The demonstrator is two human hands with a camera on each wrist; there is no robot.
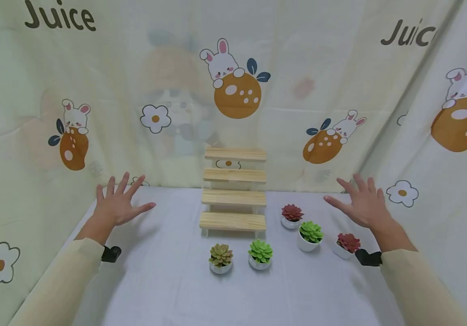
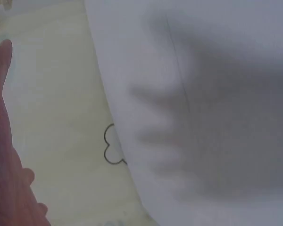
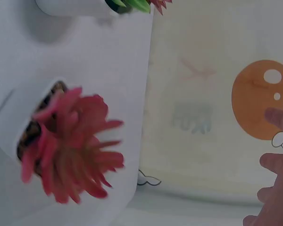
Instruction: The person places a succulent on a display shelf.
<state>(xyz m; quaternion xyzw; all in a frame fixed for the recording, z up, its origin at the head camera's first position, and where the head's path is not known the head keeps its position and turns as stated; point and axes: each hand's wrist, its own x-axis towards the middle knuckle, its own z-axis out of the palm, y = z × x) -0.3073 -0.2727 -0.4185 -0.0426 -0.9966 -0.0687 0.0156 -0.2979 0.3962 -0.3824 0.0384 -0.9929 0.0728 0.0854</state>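
My left hand (image 1: pixel 116 206) is raised over the left side of the white table with its fingers spread, holding nothing. On the far right my right hand (image 1: pixel 364 204) hovers with fingers splayed, also holding nothing. Nearest to it is a potted red succulent (image 1: pixel 348 243), seen large in the right wrist view (image 3: pixel 80 146). Further left stand a green succulent (image 1: pixel 310 233) and another red succulent (image 1: pixel 292 213), each in a white pot. Before the wooden shelf (image 1: pixel 233 221) sit a bright green succulent (image 1: pixel 260 252) and a brownish-green succulent (image 1: pixel 220 256).
The shelf has several light wooden steps rising towards the back curtain (image 1: pixel 176 149), which is printed with rabbits and fruit. Curtain fabric also hangs along both sides of the white table (image 1: pixel 168 290).
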